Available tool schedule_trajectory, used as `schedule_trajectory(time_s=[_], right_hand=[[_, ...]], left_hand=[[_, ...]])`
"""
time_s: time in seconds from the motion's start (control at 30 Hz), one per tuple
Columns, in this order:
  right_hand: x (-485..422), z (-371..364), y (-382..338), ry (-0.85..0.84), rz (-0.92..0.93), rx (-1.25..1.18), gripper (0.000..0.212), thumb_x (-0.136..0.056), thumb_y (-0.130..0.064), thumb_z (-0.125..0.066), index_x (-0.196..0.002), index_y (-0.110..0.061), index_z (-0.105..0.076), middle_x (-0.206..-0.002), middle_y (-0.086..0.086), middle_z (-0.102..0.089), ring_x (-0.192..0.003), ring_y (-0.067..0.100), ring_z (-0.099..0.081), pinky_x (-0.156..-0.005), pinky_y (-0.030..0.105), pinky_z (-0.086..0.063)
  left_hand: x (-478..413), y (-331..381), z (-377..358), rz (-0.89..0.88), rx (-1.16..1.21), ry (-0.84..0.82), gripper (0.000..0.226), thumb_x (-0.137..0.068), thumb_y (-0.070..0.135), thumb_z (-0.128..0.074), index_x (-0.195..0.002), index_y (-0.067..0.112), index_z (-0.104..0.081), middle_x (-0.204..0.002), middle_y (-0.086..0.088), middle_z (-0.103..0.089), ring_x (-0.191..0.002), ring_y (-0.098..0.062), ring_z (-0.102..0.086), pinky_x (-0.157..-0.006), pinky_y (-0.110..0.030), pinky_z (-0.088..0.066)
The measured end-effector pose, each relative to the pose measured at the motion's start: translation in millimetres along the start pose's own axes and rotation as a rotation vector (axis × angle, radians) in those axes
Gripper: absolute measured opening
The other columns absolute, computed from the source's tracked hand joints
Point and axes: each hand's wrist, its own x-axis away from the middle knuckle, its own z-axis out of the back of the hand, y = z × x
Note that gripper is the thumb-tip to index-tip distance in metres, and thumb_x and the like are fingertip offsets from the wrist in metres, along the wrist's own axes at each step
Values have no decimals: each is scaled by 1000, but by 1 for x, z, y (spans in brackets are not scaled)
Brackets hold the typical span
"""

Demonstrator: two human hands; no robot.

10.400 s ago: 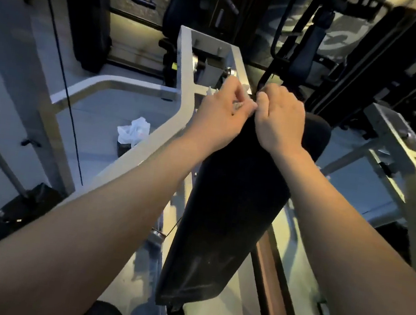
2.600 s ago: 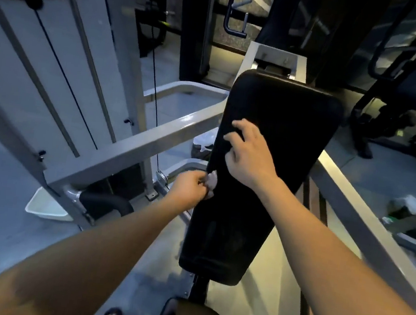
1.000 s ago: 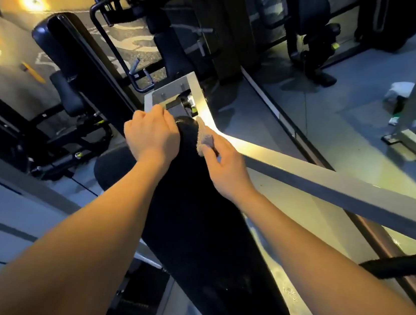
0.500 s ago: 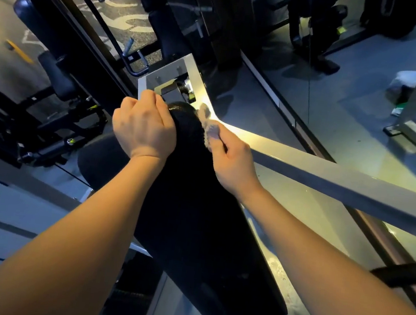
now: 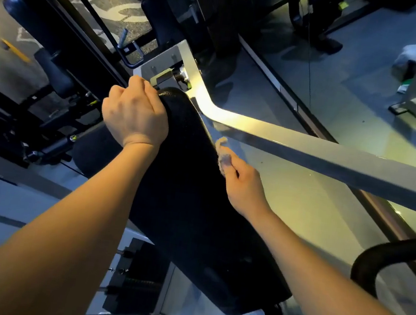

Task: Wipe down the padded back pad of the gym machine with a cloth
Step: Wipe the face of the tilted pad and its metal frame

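The black padded back pad (image 5: 195,208) runs diagonally from the upper middle down to the lower right. My left hand (image 5: 135,114) is curled over the pad's top left edge and grips it. My right hand (image 5: 244,185) holds a small pale cloth (image 5: 223,154) pinched in its fingers. The cloth presses against the pad's right side edge, a little below the top. Part of the cloth is hidden inside my fingers.
A grey metal frame arm (image 5: 319,158) crosses just right of the pad. A black curved handle (image 5: 385,260) sits at the lower right. A weight stack (image 5: 139,279) stands below the pad. Dark machines (image 5: 58,42) fill the left, and a white bundle (image 5: 413,57) lies on the floor far right.
My right hand has slid the cloth down the pad's right edge, away from the top corner. My left hand keeps its grip on the top.
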Motion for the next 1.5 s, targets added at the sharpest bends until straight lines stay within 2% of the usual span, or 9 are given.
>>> schedule_trajectory(time_s=[0.1,0.3,0.57,0.73,0.9,1.03,1.17,1.37,1.5], right_hand=[[-1,0,-1,-18,-43,-38,29,-110,-28,-44,-111,-38,-72,-66,-24,-56,-65,1,-52,-67,25,-39],[-62,-14,-77,20,131,-65,35,-110,-25,-45,-141,-19,-61,-110,-1,-69,-98,10,-57,-79,9,-42],[16,1,49,-11,-115,146,38,-108,-15,-41,-135,-25,-67,-121,-1,-74,-110,24,-66,-89,28,-48],[-31,-10,-26,67,12,59,32,-109,-21,-41,-79,-24,-53,-70,-7,-53,-68,7,-51,-60,22,-39],[1,-16,-7,121,150,131,29,-112,-19,-39,-128,-25,-62,-93,-11,-61,-76,8,-47,-71,26,-41],[60,-2,64,91,-14,150,26,-110,-13,-42,-119,-15,-66,-115,-6,-69,-96,8,-62,-87,10,-45],[46,-3,61,65,-163,181,31,-106,-11,-44,-123,-15,-69,-106,3,-72,-97,24,-63,-83,27,-44],[22,-7,6,46,30,79,29,-108,-31,-43,-129,-27,-62,-115,3,-72,-110,21,-67,-95,33,-51],[75,-1,58,46,-262,161,28,-104,-14,-45,-116,2,-65,-108,20,-70,-88,23,-60,-73,28,-37]], left_hand=[[1,2,2,12,-17,-14,35,-103,31,-34,-100,10,-62,-89,-14,-57,-90,-34,-52,-80,-40,-33],[0,-1,-1,36,-31,-16,36,-102,32,-33,-101,10,-62,-95,-18,-62,-84,-33,-49,-75,-39,-31],[-1,-2,-1,30,-30,-19,35,-100,33,-32,-100,12,-61,-85,-9,-53,-79,-26,-40,-74,-37,-29],[-1,-1,0,2,-29,-28,35,-100,34,-31,-95,12,-58,-83,-9,-53,-82,-30,-47,-74,-37,-28],[0,-6,-3,-70,-39,-15,34,-102,35,-33,-89,13,-56,-76,-4,-42,-76,-24,-33,-71,-35,-22],[-3,-5,-2,-96,-73,-20,33,-101,36,-35,-92,13,-57,-77,-6,-45,-79,-27,-39,-71,-36,-22],[-1,1,6,-136,-84,-86,27,-101,33,-31,-96,16,-52,-88,-9,-54,-96,-33,-50,-81,-40,-30],[17,20,6,-714,-141,-10,20,-93,22,-51,-103,9,-62,-111,-12,-61,-110,-34,-51,-99,-45,-33],[63,36,-13,-1042,-226,-179,23,-91,24,-47,-87,10,-64,-88,-8,-67,-97,-32,-57,-105,-46,-34]])
